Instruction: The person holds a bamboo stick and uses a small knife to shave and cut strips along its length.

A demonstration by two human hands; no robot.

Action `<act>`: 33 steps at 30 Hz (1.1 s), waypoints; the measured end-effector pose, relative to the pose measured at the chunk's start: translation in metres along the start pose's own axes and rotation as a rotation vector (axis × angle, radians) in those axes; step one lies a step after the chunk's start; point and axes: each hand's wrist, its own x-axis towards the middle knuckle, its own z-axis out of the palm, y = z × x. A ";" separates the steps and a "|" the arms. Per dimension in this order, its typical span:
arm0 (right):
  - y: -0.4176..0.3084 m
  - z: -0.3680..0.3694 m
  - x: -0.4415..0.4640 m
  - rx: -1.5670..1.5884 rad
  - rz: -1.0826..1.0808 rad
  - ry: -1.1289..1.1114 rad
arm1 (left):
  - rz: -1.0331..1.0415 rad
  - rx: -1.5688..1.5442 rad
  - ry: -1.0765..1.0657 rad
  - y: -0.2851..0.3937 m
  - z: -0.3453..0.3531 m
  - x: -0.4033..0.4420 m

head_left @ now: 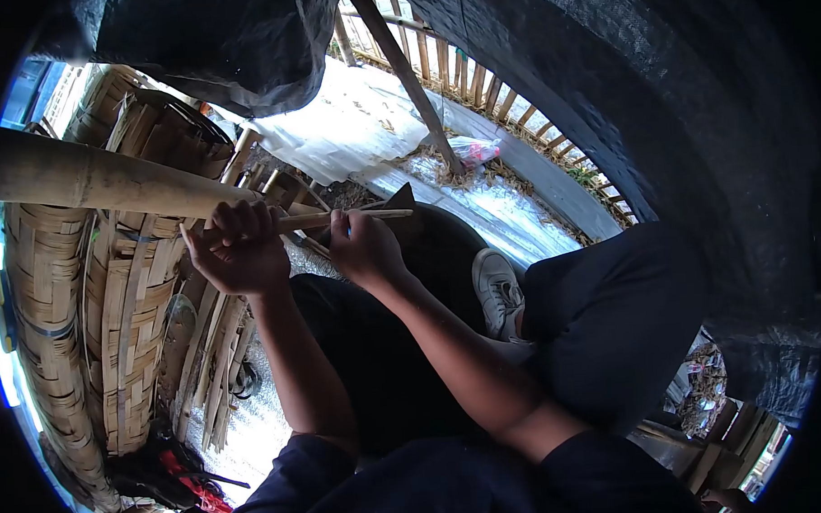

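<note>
A pale, narrow bamboo strip [305,221] runs between my two hands, roughly level across the view. My left hand [243,253] is closed around its left part, with the thumb pointing up and outward. My right hand [367,249] is wrapped around the strip farther right, thumb on top, and the strip's end sticks out beyond the knuckles. Just above that end shows a dark pointed shape [401,198]; whether it is a blade I cannot tell. Some of the fingers of both hands are hidden.
A thick bamboo pole [109,177] crosses at left, close to my left hand. Woven bamboo rolls [46,305] stand beneath it, near loose split strips [217,372]. My shoe [498,294] is at centre right. Dark sheeting [658,94] hangs overhead, and a slatted fence [486,82] stands beyond.
</note>
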 end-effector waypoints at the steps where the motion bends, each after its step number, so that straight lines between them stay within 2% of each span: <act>1: 0.001 0.004 0.000 -0.001 -0.003 0.001 | 0.025 0.006 0.006 0.000 -0.002 0.002; 2: 0.003 0.009 0.000 0.003 -0.027 0.008 | -0.072 -0.037 -0.241 0.001 -0.011 0.007; 6: -0.002 0.024 -0.008 0.033 -0.122 0.039 | -0.036 -0.081 -0.247 -0.005 -0.025 0.010; 8: -0.003 0.032 -0.014 0.013 -0.191 0.076 | -0.008 -0.130 -0.342 -0.007 -0.036 0.013; 9: -0.004 0.034 -0.015 -0.006 -0.265 0.113 | -0.004 -0.137 -0.342 -0.008 -0.039 0.015; 12: 0.037 0.050 0.006 -0.108 -0.201 0.091 | 0.034 -0.265 -0.243 -0.003 -0.053 0.020; 15: 0.032 0.048 0.019 -0.141 -0.230 0.008 | 0.066 -0.091 -0.251 0.005 -0.066 0.028; 17: 0.015 0.057 0.009 -0.197 -0.227 0.003 | 0.068 -0.115 -0.088 0.009 -0.073 0.034; 20: 0.016 0.069 -0.003 -0.085 -0.416 0.088 | 0.027 -0.174 -0.144 0.009 -0.061 0.032; 21: 0.026 0.069 0.001 -0.091 -0.412 0.080 | 0.028 -0.177 -0.134 0.009 -0.061 0.030; 23: 0.039 0.065 0.018 -0.197 -0.229 0.070 | 0.041 -0.072 0.024 0.013 -0.062 0.030; 24: 0.039 0.067 0.022 -0.193 -0.275 0.064 | 0.048 -0.068 0.024 0.015 -0.065 0.033; 26: 0.002 0.066 0.005 -0.170 -0.347 0.078 | 0.004 -0.188 -0.202 0.014 -0.070 0.037; 28: -0.013 0.071 -0.007 -0.159 -0.409 0.102 | -0.019 -0.169 -0.170 0.010 -0.063 0.033; 29: -0.008 0.069 -0.005 -0.162 -0.406 0.102 | -0.034 -0.153 -0.151 0.009 -0.060 0.033; 31: 0.015 0.061 0.011 -0.216 -0.145 0.055 | -0.019 -0.164 -0.222 0.010 -0.060 0.034; 32: 0.033 0.062 0.025 -0.238 -0.241 0.103 | -0.012 -0.147 -0.220 0.012 -0.062 0.033; 33: 0.028 0.061 0.026 -0.238 -0.249 0.109 | -0.004 -0.131 -0.218 0.013 -0.062 0.035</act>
